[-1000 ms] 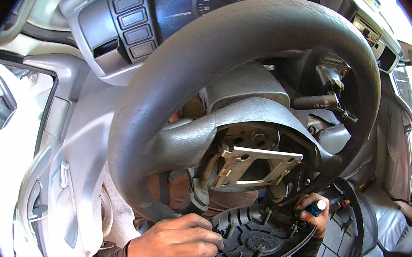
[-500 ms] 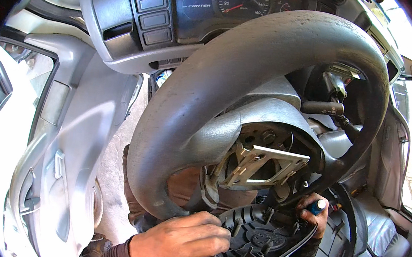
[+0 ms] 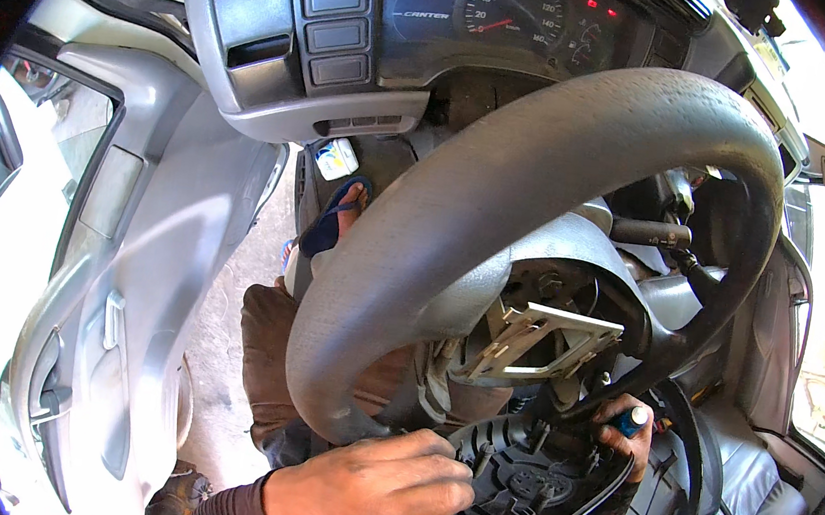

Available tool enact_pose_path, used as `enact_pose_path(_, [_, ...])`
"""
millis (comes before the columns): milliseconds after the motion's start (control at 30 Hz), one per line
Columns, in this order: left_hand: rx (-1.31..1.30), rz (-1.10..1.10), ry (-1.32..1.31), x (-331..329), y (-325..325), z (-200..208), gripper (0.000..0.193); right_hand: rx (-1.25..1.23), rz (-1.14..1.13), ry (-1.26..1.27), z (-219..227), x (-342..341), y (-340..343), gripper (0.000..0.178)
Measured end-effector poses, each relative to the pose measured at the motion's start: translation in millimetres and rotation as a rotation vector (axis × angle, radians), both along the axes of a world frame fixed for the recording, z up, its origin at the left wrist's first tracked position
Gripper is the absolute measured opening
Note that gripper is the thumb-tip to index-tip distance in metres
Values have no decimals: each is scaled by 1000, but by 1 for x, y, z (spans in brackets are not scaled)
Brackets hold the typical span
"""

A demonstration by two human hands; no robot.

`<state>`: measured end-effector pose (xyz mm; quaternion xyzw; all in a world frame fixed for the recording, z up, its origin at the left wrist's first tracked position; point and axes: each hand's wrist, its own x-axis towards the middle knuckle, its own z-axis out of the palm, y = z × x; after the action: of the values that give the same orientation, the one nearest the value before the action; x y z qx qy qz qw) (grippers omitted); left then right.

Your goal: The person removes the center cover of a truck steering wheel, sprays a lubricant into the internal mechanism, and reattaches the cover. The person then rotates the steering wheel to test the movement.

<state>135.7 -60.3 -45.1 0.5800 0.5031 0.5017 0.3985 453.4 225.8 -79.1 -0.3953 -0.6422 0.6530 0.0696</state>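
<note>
A black plastic steering wheel centre cover (image 3: 519, 485) lies tilted below the wheel, its ribbed inner side facing up. My left hand (image 3: 373, 485) is closed on its left edge, fingers bent over it. At its right edge is my right hand (image 3: 627, 436), closed round a blue handle (image 3: 632, 418) with a pale end; the rest of that tool is hidden. The right fingers also seem to bear on the cover. Just above, the grey steering wheel (image 3: 500, 186) has its hub uncovered, showing a pale metal bracket (image 3: 549, 347) and a bolt.
An instrument cluster (image 3: 513, 17) with lit red lamps sits beyond the wheel. A stalk lever (image 3: 651, 233) sticks out at the wheel's right. The cab door (image 3: 146, 260) stands open at left. My sandalled foot (image 3: 346, 215) is below, near a white container (image 3: 336, 158).
The view has shifted, so the dashboard and wheel sit lower and further right, and my foot and the white container now show. Both hands keep their holds, with the cover barely moved.
</note>
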Motion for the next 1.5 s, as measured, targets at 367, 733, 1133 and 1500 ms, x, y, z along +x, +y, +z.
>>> enact_pose_path(367, [53, -9, 24, 2, -1, -3, 37, 2, 47, -53, -2, 6, 9, 32])
enact_pose_path(733, [186, 110, -24, 5, 4, -5, 22, 124, 35, -60, -5, 15, 9, 38])
enact_pose_path(1133, [189, 69, -11, -3, 2, -2, 18, 48, -54, -87, 7, 4, 4, 35])
enact_pose_path(1500, [185, 108, -12, 1, 1, -5, 18, 17, -243, -192, 5, 37, 5, 47])
